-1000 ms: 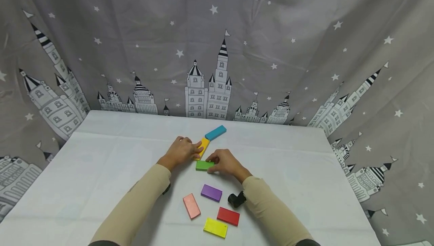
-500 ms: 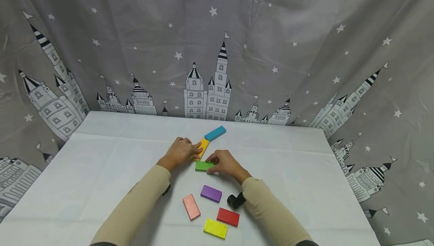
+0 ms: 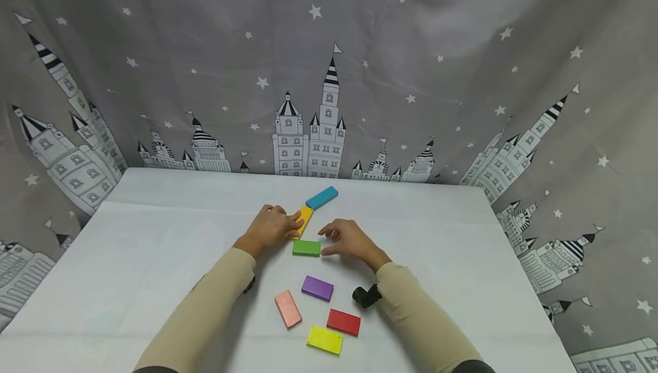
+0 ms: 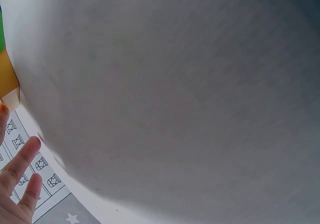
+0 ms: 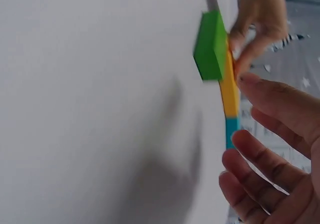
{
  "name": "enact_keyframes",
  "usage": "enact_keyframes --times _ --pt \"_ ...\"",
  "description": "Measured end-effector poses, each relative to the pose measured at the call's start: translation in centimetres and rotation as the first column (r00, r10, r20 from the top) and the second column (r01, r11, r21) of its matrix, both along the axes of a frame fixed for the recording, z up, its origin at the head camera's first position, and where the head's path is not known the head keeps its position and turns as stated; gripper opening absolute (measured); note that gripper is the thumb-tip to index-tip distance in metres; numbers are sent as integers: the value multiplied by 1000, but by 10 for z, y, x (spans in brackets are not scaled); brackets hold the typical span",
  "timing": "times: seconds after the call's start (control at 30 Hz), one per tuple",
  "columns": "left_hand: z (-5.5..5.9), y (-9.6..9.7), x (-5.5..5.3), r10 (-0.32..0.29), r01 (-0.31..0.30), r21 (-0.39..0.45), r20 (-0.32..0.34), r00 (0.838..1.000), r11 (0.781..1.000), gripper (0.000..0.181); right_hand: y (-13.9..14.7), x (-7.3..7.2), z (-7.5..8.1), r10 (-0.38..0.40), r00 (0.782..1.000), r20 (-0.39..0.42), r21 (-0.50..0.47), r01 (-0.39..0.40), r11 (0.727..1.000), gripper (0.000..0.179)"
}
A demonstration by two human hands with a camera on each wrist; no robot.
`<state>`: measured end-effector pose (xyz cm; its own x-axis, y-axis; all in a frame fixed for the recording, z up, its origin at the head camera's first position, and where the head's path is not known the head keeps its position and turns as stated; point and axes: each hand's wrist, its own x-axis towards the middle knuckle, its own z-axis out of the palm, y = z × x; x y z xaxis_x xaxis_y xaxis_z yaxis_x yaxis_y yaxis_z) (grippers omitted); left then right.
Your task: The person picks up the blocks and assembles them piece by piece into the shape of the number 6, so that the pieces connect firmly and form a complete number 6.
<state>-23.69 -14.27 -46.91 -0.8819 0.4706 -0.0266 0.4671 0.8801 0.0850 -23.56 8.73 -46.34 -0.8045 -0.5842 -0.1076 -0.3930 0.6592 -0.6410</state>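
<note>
My left hand (image 3: 269, 228) pinches the orange-yellow block (image 3: 307, 215) between thumb and finger. That block lies slanted on the white table, its far end meeting the blue block (image 3: 322, 197). Just in front of its near end lies the green block (image 3: 306, 248), set crosswise. My right hand (image 3: 350, 240) hovers at the green block's right end, thumb and fingers spread apart and holding nothing. In the right wrist view, a gap separates these fingers from the green block (image 5: 211, 48). The left wrist view catches only part of my left hand (image 4: 17, 184) and a corner of the orange-yellow block (image 4: 7, 76).
Nearer to me on the white table (image 3: 437, 304) lie a purple block (image 3: 317, 288), a pink block (image 3: 288, 309), a red block (image 3: 344, 323) and a yellow block (image 3: 325, 340). Behind the table hangs a grey curtain (image 3: 411, 30) printed with castles.
My right hand has let go of the green block and drawn slightly right, its fingers parting. The left hand stays on the orange-yellow block. The head view has shifted a little.
</note>
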Motion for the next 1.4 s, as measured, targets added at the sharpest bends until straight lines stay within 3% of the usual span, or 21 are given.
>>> enact_keyframes --times 0.17,0.33,0.53,0.73,1.0,1.17,1.4 --pt "-2 -7 -3 31 -32 37 26 999 999 44 35 5 16 -9 1000 26 8 9 1000 39" --pt "-6 -2 -5 -6 5 41 19 1000 999 45 78 26 22 -37 997 69 31 35 999 38" --pt "-5 1 -3 -10 10 40 0 1000 999 46 118 56 20 -16 996 93 45 12 999 38" --pt "-3 5 4 6 -8 50 30 1000 999 45 146 82 13 -9 995 95 46 5 999 39" --pt "-2 12 14 28 -31 55 50 998 998 44 161 104 8 -45 996 76 108 37 994 40" --pt "-2 13 17 28 -31 50 48 998 998 44 159 109 9 -68 997 47 159 60 985 35" --pt "0 15 18 26 -27 35 52 998 999 46 156 109 10 -86 996 36 156 79 985 27"
